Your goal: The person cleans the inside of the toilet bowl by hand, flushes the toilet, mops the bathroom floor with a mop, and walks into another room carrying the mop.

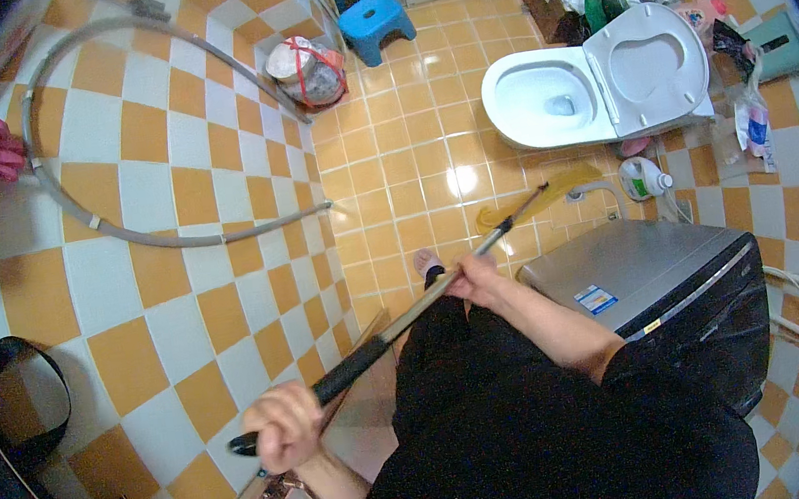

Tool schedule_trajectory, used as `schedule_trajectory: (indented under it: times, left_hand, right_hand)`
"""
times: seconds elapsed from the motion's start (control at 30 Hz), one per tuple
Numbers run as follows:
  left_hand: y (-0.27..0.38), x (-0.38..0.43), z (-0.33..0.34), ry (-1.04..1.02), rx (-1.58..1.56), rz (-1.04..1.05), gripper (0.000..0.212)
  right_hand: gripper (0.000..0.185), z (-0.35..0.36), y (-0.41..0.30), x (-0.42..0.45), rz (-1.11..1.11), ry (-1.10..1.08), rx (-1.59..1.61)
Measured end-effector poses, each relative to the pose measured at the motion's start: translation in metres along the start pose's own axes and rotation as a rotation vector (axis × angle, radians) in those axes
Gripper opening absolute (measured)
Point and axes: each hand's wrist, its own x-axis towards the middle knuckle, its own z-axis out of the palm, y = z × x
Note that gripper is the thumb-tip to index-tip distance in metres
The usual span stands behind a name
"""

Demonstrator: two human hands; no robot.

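Note:
My left hand (285,426) is closed around the black grip of a long-handled floor tool (415,315), near the handle's end. Farther down the metal pole, my right hand (474,276) holds it. The pole slants away to the upper right. At its far end a blurred yellowish head (550,195) rests on the tiled floor (402,212), between the toilet and the washing machine; its exact kind cannot be told. The white toilet (542,135) has its lid or seat raised.
A grey-topped washing machine (640,257) stands at the right, beside a white bottle (641,178). Blue plastic stools (375,20) and a bundle tied with red string (310,73) stand farther off. A grey hose (166,241) loops along the left wall.

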Motion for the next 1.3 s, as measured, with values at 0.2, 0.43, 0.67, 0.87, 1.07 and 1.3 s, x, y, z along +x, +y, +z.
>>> schedule_trajectory:
  times: [0.2, 0.43, 0.67, 0.87, 1.07, 1.3]
  left_hand:
    - [0.035, -0.003, 0.000, 0.106, 0.040, 0.076, 0.031]
    - [-0.025, 0.008, 0.036, 0.091, -0.051, -0.056, 0.037]
    - [-0.062, -0.025, 0.039, 0.128, -0.050, -0.154, 0.023]
    - [0.055, -0.018, -0.017, 0.238, 0.052, 0.123, 0.026]
    - [0.143, -0.014, 0.033, 0.228, 0.233, 0.355, 0.036]
    - [0.106, -0.043, 0.051, 0.010, 0.350, 0.250, 0.033]
  right_hand:
    - [0.014, 0.058, 0.009, 0.003, 0.025, -0.042, -0.018]
    - [0.014, 0.016, -0.030, -0.012, -0.125, 0.089, -0.132]
    - [0.022, -0.031, -0.061, -0.015, -0.014, 0.197, -0.181]
    - [0.031, 0.080, 0.011, -0.065, -0.066, -0.115, -0.064]
    - [0.024, 0.159, 0.066, -0.054, 0.245, -0.233, -0.287]
    - [0.017, 0.185, 0.064, 0.030, 0.062, -0.428, -1.095]
